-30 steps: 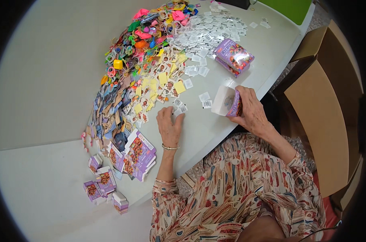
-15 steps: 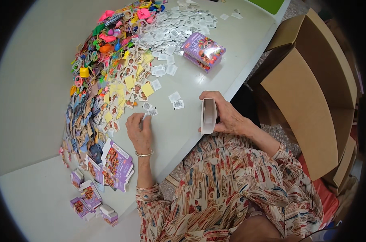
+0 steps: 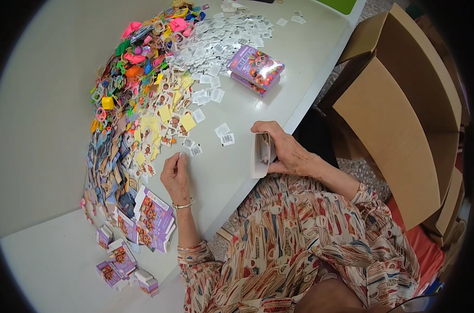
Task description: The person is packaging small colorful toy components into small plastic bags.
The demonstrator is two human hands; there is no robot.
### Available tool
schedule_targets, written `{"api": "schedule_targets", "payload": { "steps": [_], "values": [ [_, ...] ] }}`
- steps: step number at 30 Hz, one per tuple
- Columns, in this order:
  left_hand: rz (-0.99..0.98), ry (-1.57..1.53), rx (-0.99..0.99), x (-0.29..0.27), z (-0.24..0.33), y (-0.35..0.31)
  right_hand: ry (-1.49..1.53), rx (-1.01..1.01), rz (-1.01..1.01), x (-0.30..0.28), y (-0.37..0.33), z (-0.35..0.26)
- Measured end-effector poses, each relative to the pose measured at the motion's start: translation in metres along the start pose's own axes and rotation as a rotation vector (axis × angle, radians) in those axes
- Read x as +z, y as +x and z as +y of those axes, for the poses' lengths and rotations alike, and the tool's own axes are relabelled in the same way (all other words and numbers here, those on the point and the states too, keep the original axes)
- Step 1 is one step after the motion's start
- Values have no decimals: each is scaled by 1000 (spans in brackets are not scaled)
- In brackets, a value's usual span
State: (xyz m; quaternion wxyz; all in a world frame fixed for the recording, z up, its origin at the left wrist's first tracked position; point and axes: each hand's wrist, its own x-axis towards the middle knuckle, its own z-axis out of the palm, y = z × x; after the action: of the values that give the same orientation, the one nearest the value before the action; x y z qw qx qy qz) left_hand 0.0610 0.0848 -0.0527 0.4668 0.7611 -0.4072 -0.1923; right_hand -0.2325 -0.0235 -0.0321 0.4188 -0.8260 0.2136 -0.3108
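Observation:
My right hand [image 3: 283, 148] grips a small open carton [image 3: 260, 154] at the table's near edge, its white inside turned toward my left. My left hand [image 3: 175, 175] rests on the white table [image 3: 49, 120] with its fingertips pinched on a small white slip [image 3: 182, 155]. Just beyond those fingers lie loose white slips [image 3: 226, 138] and yellow and picture cards [image 3: 166, 112]. A stack of flat purple cartons [image 3: 152, 219] sits left of my left wrist.
A long heap of colourful plastic toys [image 3: 135, 57] runs up the table. Many white packets [image 3: 221, 39] and two filled purple boxes [image 3: 255, 68] lie at the far right. Folded small boxes [image 3: 119, 263] stand near the front. A large open cardboard box [image 3: 404, 115] is on my right.
My right hand has drawn the carton from the table toward my body and turned it on edge. My left hand lifted a white slip off the table. The view shifted right.

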Motion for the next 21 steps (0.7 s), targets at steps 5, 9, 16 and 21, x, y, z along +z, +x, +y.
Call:
{"api": "schedule_targets", "payload": {
  "steps": [5,9,16,21],
  "values": [
    [-16,-140,-65,-4,12,-3,-149,40,10,0,4,-6],
    [-109,-336,-92,4,64,-14,-359,38,48,-5,10,-16],
    [-320,-538,-137,16,116,-28,-527,90,-30,4,19,-28],
    [-82,326,554,36,120,-36,-511,73,-56,7,17,-33]
  ]
}}
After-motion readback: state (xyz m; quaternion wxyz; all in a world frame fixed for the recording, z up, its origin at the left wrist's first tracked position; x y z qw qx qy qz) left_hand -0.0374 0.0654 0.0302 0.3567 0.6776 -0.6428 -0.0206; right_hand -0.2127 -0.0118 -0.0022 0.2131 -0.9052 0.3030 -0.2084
